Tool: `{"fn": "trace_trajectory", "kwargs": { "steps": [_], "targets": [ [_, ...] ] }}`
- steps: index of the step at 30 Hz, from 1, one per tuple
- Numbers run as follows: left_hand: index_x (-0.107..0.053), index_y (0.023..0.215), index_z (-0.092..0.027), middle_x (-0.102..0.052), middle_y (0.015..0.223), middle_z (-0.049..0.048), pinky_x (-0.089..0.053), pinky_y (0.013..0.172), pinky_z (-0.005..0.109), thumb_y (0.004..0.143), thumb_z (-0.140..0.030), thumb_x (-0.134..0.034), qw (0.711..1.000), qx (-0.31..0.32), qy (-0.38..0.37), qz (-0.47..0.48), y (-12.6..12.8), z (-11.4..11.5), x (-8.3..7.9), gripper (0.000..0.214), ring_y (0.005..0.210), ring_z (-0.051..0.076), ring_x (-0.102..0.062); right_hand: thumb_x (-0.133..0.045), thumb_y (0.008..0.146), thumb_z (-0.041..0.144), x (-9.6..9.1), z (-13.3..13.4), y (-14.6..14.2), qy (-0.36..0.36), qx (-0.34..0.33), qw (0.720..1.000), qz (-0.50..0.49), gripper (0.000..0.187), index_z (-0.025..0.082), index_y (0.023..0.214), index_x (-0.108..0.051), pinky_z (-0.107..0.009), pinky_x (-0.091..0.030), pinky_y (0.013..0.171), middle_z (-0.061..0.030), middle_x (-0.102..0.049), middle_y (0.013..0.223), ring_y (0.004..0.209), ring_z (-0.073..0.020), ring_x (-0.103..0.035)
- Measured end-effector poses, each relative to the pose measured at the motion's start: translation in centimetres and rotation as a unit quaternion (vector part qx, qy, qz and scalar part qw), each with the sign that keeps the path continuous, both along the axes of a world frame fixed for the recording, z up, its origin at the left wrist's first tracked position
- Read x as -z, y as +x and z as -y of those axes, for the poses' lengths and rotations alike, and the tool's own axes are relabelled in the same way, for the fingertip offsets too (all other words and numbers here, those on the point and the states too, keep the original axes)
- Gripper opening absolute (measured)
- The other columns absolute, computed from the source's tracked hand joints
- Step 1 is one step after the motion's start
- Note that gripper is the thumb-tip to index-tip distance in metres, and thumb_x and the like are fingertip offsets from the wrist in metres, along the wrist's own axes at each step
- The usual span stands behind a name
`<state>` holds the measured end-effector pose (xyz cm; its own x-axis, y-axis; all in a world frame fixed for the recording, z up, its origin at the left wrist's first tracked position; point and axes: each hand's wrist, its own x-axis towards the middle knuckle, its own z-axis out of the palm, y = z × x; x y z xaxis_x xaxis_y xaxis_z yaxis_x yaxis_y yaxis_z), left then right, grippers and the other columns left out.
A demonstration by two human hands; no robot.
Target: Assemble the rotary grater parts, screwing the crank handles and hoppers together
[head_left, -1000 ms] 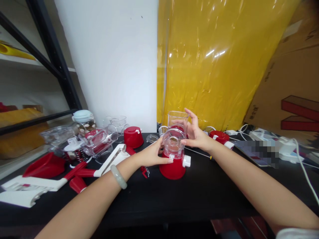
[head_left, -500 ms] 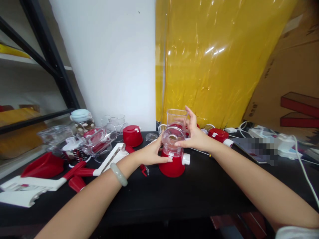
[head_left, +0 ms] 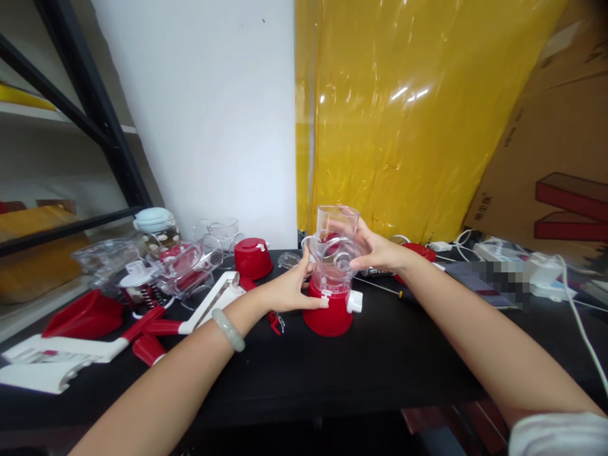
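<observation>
In front of me a rotary grater's red base (head_left: 329,316) stands upright on the black table, a white knob (head_left: 354,302) on its right side. On top sits the clear plastic housing (head_left: 327,263), its rectangular chute upward and a round opening facing me. My left hand (head_left: 289,288) grips the lower left of the housing, thumb on the white tab at the base's front and fingers partly hidden behind. My right hand (head_left: 377,250) clasps the housing from the right, thumb at the front and the other fingers behind the clear plastic. Whether housing and base are locked together I cannot tell.
To the left lie clear housings (head_left: 183,269), a red base (head_left: 253,258), a red pusher (head_left: 83,315) and white and red handles (head_left: 209,307). On the right are a tablet (head_left: 479,285) and white cables (head_left: 577,316). A yellow-wrapped panel (head_left: 403,126) stands behind.
The clear housing has turned a little on the base, its round opening shifting rightward. My right hand has lowered and closed round it. My left hand stays almost in place.
</observation>
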<state>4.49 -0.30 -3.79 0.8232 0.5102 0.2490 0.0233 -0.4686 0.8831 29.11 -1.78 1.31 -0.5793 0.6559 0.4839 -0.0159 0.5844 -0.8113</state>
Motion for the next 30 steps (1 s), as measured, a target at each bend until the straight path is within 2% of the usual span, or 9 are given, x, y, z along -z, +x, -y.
{"fn": "trace_trajectory", "kwargs": {
  "steps": [4, 6, 10, 14, 17, 22, 26, 30],
  "targets": [
    [0.036, 0.146, -0.026, -0.024, 0.16, 0.0263, -0.03, 0.116, 0.06, 0.074, -0.032, -0.081, 0.999, -0.04, -0.01, -0.03, -0.1, -0.2, 0.3, 0.137, 0.145, 0.035, -0.033, -0.087, 0.063, 0.04, -0.2, -0.2, 1.7, -0.052, 0.0, 0.998, 0.022, 0.106, 0.035, 0.147, -0.022, -0.062, -0.036, 0.111, -0.0151, -0.032, 0.156, 0.145, -0.0292, -0.033],
    [0.034, 0.147, -0.027, -0.024, 0.16, 0.0253, -0.027, 0.117, 0.06, 0.073, -0.032, -0.082, 0.999, -0.035, -0.013, -0.024, -0.1, -0.2, 0.3, 0.138, 0.147, 0.035, -0.03, -0.086, 0.063, 0.037, -0.3, -0.1, 2.2, -0.055, -0.008, 0.998, 0.03, 0.101, 0.034, 0.144, -0.026, -0.061, -0.036, 0.111, -0.0148, -0.034, 0.155, 0.145, -0.0285, -0.034],
    [0.035, 0.146, -0.029, -0.026, 0.16, 0.0236, -0.025, 0.117, 0.061, 0.073, -0.03, -0.082, 0.999, -0.012, -0.032, 0.002, 0.0, -0.2, 0.2, 0.138, 0.147, 0.034, -0.03, -0.087, 0.062, 0.031, -0.1, 0.0, 2.1, -0.056, -0.004, 0.998, 0.026, 0.102, 0.033, 0.143, -0.024, -0.06, -0.033, 0.114, -0.0155, -0.039, 0.152, 0.141, -0.0274, -0.041],
    [0.039, 0.143, -0.028, -0.02, 0.162, 0.0246, -0.028, 0.117, 0.058, 0.076, -0.032, -0.08, 0.998, -0.031, -0.042, -0.025, 0.0, -0.1, 0.2, 0.138, 0.147, 0.033, -0.031, -0.088, 0.062, 0.029, 0.0, 0.3, 2.0, -0.067, 0.009, 0.998, 0.012, 0.103, 0.033, 0.142, -0.023, -0.06, -0.038, 0.11, -0.016, -0.043, 0.147, 0.133, -0.0282, -0.05],
    [0.041, 0.142, -0.027, -0.027, 0.159, 0.0243, -0.029, 0.117, 0.057, 0.076, -0.033, -0.08, 0.999, -0.03, -0.038, -0.02, -0.1, -0.1, 0.3, 0.138, 0.145, 0.032, -0.035, -0.088, 0.062, 0.029, -0.2, 0.9, 2.6, -0.055, 0.043, 0.998, -0.005, 0.101, 0.034, 0.14, -0.024, -0.061, -0.042, 0.106, -0.0154, -0.047, 0.143, 0.129, -0.0297, -0.054],
    [0.039, 0.144, -0.028, -0.038, 0.154, 0.0213, -0.034, 0.116, 0.052, 0.077, -0.029, -0.079, 0.999, -0.005, -0.041, -0.001, -0.1, -0.1, 0.3, 0.136, 0.137, 0.028, -0.047, -0.089, 0.059, 0.033, -0.3, 2.5, 5.0, -0.035, 0.15, 0.987, -0.044, 0.1, 0.033, 0.137, -0.027, -0.06, -0.044, 0.106, -0.0147, -0.05, 0.138, 0.135, -0.0322, -0.048],
    [0.036, 0.146, -0.029, -0.04, 0.153, 0.0213, -0.035, 0.115, 0.053, 0.077, -0.027, -0.079, 0.999, -0.005, -0.044, 0.005, -0.1, 0.0, 0.1, 0.134, 0.137, 0.028, -0.047, -0.088, 0.061, 0.034, 0.7, 4.3, 6.9, -0.048, 0.212, 0.976, -0.023, 0.099, 0.032, 0.136, -0.024, -0.059, -0.048, 0.101, -0.0166, -0.05, 0.137, 0.134, -0.0333, -0.048],
    [0.035, 0.146, -0.031, -0.04, 0.153, 0.021, -0.033, 0.115, 0.057, 0.075, -0.026, -0.08, 0.999, -0.017, -0.05, 0.014, -0.1, 0.1, 0.3, 0.135, 0.138, 0.03, -0.045, -0.088, 0.06, 0.037, 2.1, 5.9, 8.2, -0.062, 0.267, 0.962, 0.014, 0.103, 0.032, 0.139, -0.021, -0.057, -0.054, 0.093, -0.0183, -0.047, 0.139, 0.137, -0.0363, -0.042]
  ]
}}
